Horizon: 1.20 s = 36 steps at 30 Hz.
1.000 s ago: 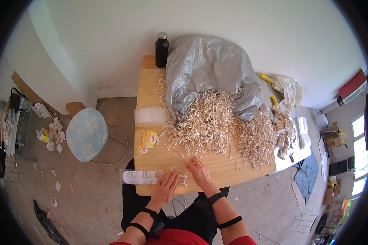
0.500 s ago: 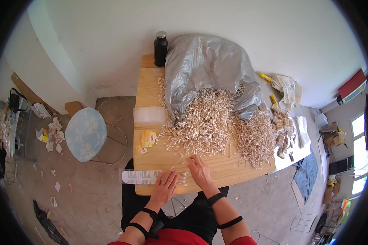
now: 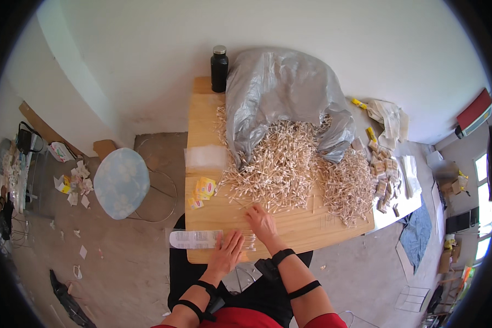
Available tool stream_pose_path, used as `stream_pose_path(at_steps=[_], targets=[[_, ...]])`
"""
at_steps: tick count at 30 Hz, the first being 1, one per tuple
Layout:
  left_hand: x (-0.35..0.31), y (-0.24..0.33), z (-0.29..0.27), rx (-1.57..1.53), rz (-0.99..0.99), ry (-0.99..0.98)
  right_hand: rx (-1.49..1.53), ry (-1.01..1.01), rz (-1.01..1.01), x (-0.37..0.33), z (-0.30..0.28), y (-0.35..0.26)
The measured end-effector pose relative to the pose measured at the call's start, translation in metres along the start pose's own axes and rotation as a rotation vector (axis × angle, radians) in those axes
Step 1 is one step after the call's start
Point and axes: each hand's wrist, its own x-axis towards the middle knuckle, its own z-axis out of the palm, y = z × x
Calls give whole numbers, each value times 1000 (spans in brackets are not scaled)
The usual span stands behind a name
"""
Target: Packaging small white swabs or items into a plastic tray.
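My left hand [image 3: 229, 253] lies with its fingers stretched out over a clear plastic bag with a white printed card [image 3: 195, 239] at the table's near edge. Past its fingertips, a row of cotton swabs [image 3: 249, 240] sticks out to the right. My right hand [image 3: 261, 223] is just beyond that row, close to the near edge of a large heap of loose cotton swabs [image 3: 281, 169]. Its fingers are bent together at the tips, and whatever they pinch is too small to make out.
A grey plastic sack [image 3: 281, 82] spills the swabs onto the wooden table [image 3: 290, 236]. A black bottle [image 3: 219, 70] stands at the far left corner. Yellow packets [image 3: 204, 189] and clear bags [image 3: 206, 157] lie along the left side. A round stool [image 3: 121, 183] stands left.
My right hand has moved slightly left and away, toward the heap. The single swab seen by its fingertips before no longer shows there. My left hand stays on the bag.
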Motion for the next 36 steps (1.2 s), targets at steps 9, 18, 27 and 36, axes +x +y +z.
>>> stream_pose_path(at_steps=[9, 18, 27, 36], targets=[[-2, -2, -19, -369, -123, 53, 219, 384, 114, -71, -15, -15], [14, -3, -19, -532, -151, 126, 529, 290, 217, -84, 22, -43], [18, 1, -22, -645, -280, 171, 673, 353, 270, -83, 33, -50], [34, 17, -23, -768, -450, 299, 551, 398, 301, -88, 40, -62]])
